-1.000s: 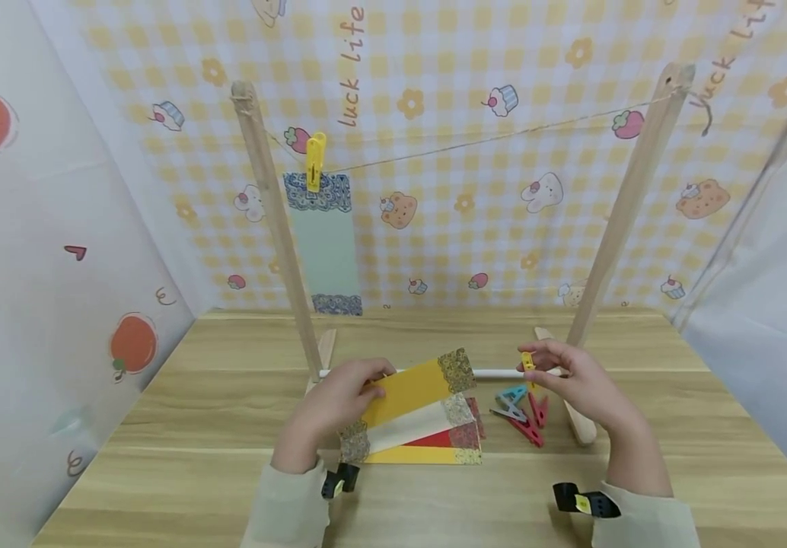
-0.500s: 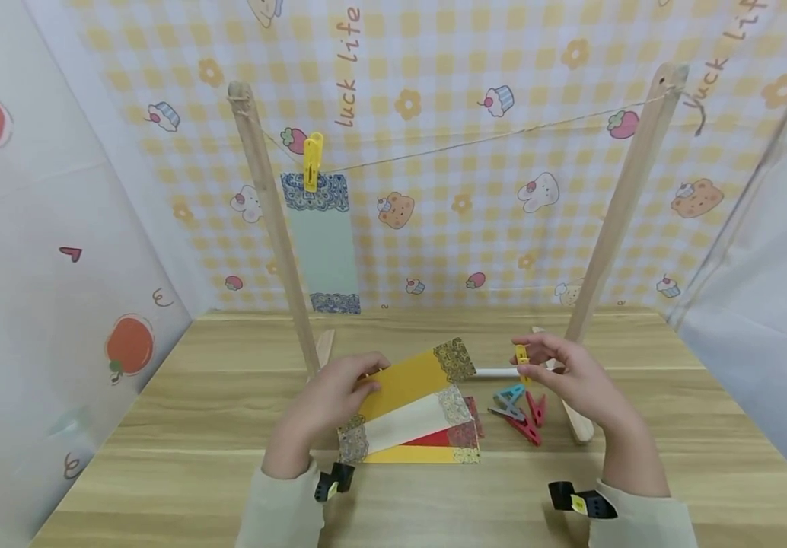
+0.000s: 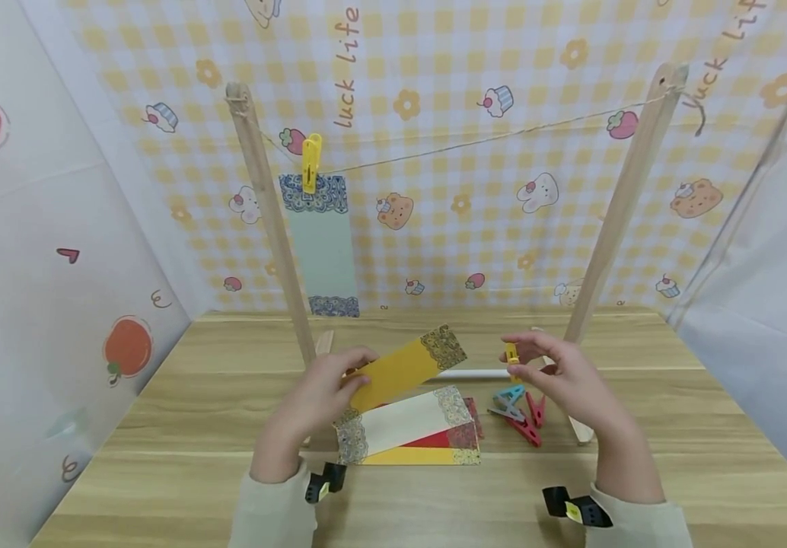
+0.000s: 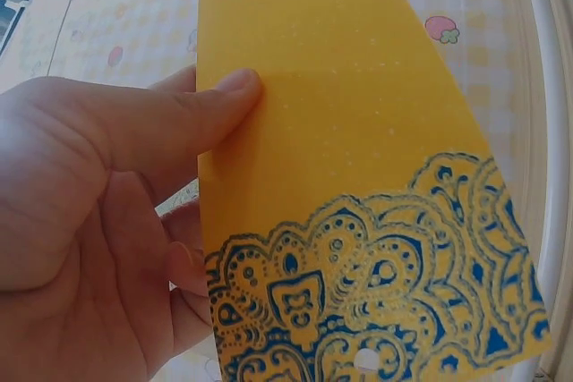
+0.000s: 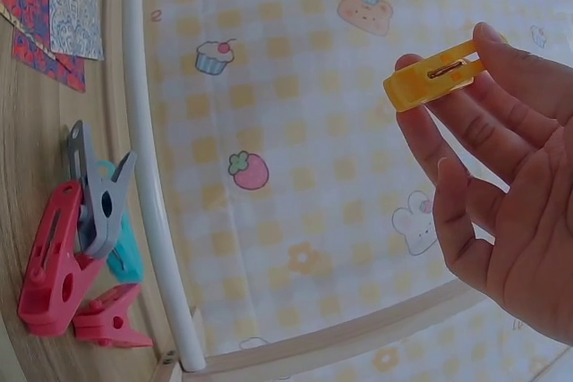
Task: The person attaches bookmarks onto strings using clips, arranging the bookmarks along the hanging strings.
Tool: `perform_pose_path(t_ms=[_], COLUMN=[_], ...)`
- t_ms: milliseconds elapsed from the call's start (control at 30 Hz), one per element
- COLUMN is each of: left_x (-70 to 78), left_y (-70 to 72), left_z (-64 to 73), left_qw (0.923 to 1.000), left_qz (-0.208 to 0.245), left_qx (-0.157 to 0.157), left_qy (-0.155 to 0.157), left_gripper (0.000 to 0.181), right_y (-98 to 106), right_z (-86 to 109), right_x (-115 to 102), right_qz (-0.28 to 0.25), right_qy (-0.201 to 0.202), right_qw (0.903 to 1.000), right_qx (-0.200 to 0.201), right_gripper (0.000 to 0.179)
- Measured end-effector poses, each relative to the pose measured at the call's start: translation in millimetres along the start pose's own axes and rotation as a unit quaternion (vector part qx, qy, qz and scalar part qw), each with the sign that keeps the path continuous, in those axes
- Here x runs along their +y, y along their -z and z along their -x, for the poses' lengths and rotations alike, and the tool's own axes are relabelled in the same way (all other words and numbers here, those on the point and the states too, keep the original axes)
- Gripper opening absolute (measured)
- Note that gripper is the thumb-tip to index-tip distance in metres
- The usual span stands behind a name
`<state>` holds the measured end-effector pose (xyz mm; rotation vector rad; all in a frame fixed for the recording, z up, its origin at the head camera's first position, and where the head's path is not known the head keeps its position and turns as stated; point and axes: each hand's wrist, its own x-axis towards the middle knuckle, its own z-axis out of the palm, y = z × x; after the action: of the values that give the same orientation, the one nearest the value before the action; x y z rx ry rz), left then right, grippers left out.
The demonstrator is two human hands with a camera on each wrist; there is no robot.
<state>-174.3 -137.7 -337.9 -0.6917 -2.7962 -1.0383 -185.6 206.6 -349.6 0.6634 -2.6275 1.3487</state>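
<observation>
My left hand (image 3: pixel 325 388) pinches a golden-yellow card (image 3: pixel 396 373) between thumb and fingers, raised above the other cards. In the left wrist view the card's near end shows a blue lace pattern and a small round hole. My right hand (image 3: pixel 565 373) holds a yellow clothespin (image 5: pixel 434 76) by its handles, thumb against fingers, in front of the frame's right post. Below the left hand lie a cream card (image 3: pixel 410 421), a red card (image 3: pixel 438 439) and a yellow card (image 3: pixel 407 456), overlapping on the table.
A pale green card (image 3: pixel 323 247) hangs from a sagging string (image 3: pixel 462 143) under another yellow clothespin (image 3: pixel 310 164). The string joins two wooden posts (image 3: pixel 609 221). A white rod (image 3: pixel 472 374) runs low between them. Several loose clothespins (image 3: pixel 522 430) lie near the right post.
My left hand has lifted the golden-yellow card up and left, away from the cream card. My right hand has shifted slightly left with the clothespin.
</observation>
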Motion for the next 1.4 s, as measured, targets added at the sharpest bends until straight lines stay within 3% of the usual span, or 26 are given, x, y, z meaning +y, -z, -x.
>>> perform_pose_path(t_ms=[133, 433, 767, 1100, 1400], left_x=[0.8, -3.9, -22.4, -33.2, -37.5], left_y=[1.5, 3.2, 7.4, 10.0, 15.2], left_z=[0.9, -3.5, -11.9, -21.0, -23.7], left_qw=[0.9999, 0.9994, 0.9967, 0.9893, 0.9819], left_qz=[0.011, 0.026, 0.066, 0.115, 0.130], left_qx=[0.011, 0.019, 0.036, 0.082, 0.131], left_qy=[0.007, -0.013, -0.032, -0.036, -0.040], left_gripper=[0.023, 0.021, 0.022, 0.022, 0.020], right_y=[-3, -15, -30, -26, -28], right_z=[-0.9, -4.4, -14.2, -32.1, -55.2], right_x=[-5, -17, -32, -49, -69], right_qz=[-0.003, -0.018, -0.049, -0.064, -0.107], right_qy=[0.007, 0.021, 0.082, 0.089, 0.103], right_qw=[0.9999, 0.9991, 0.9927, 0.9883, 0.9841], right_qx=[0.009, 0.032, 0.073, 0.106, 0.098], right_gripper=[0.036, 0.037, 0.036, 0.037, 0.038])
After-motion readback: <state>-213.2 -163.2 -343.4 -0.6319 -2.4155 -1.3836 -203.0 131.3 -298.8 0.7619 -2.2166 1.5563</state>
